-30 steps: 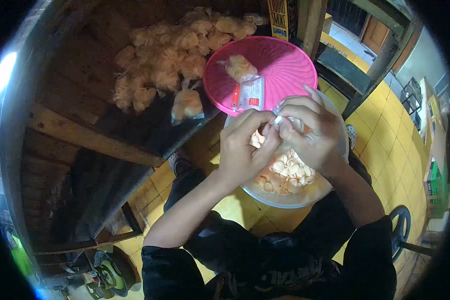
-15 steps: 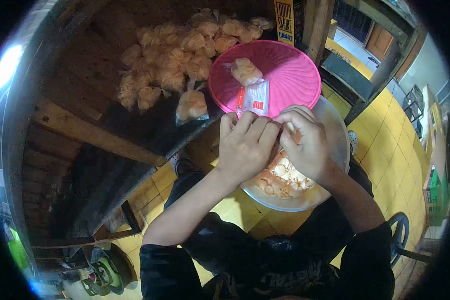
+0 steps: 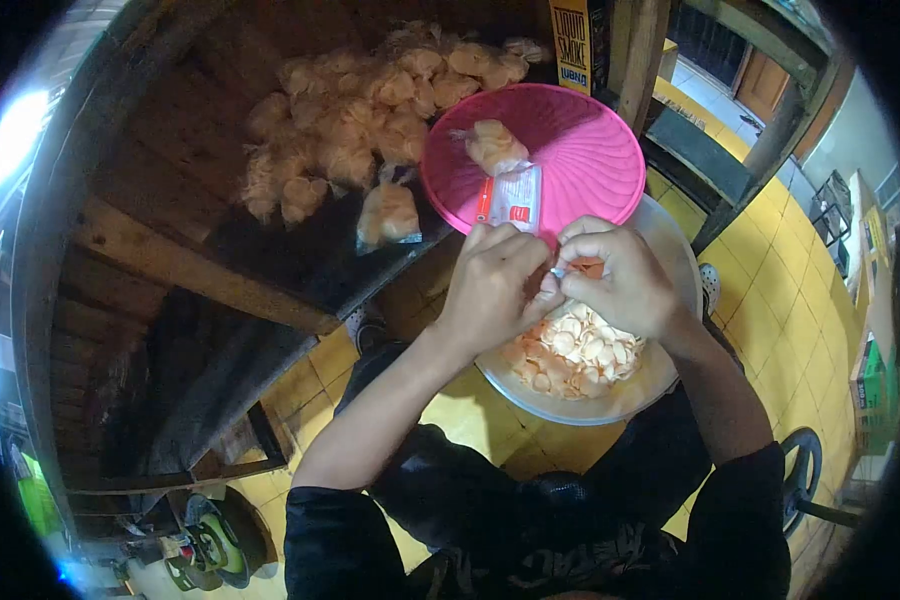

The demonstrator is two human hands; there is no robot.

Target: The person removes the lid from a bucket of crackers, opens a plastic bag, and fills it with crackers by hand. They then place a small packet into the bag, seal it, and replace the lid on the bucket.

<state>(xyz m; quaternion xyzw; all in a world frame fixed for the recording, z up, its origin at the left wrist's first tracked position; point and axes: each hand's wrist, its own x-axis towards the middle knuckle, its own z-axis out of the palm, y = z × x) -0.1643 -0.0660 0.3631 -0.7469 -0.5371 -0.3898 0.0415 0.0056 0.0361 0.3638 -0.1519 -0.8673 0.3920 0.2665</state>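
My left hand (image 3: 497,280) and my right hand (image 3: 625,278) are closed, with their fingertips pinched together over the bowl. Between them shows a pale, twisted bit of a small plastic bag (image 3: 558,272); most of it is hidden by my fingers. Below lie thin, round, cream and orange chips (image 3: 592,342) in a large whitish bowl (image 3: 677,240). A pink ribbed lid or tray (image 3: 595,150) rests across the bowl's far side. On it are a filled bag of chips (image 3: 496,147) and a red-and-white plastic packet (image 3: 513,197), just beyond my left hand.
A heap of filled clear bags (image 3: 355,120) covers part of the dark wooden bench (image 3: 195,245) at the left. One bag (image 3: 388,215) stands near the bench edge. A yellow "Liquid Smoke" box (image 3: 572,45) stands behind the pink lid, beside a wooden post (image 3: 638,65).
Both hands have turned and the fingertips have come together in a pinch, uncovering more of the chips below. The pale bit of plastic now shows between them.
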